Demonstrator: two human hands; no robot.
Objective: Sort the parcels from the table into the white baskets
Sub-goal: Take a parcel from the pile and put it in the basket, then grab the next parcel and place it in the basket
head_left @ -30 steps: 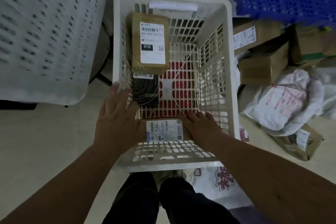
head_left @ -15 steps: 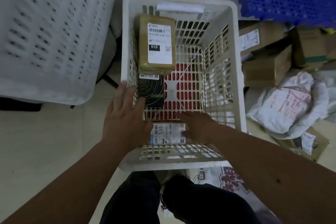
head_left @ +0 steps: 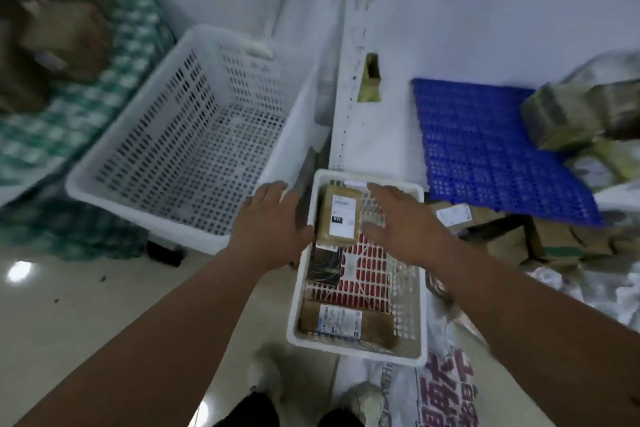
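A pale glossy floor (head_left: 69, 315) carries a small white basket (head_left: 356, 352), a printed sack (head_left: 440, 392) beneath its right side, and cardboard boxes (head_left: 498, 236) further right.

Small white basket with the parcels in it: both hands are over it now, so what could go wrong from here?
The brown parcel with the white label leans on the small white basket's far wall and may topple if bumped. The open left hand and right hand hold nothing. The frame is blurred, so the basket's contents are hard to check.

Dim, motion-blurred, floor glare, warped edges
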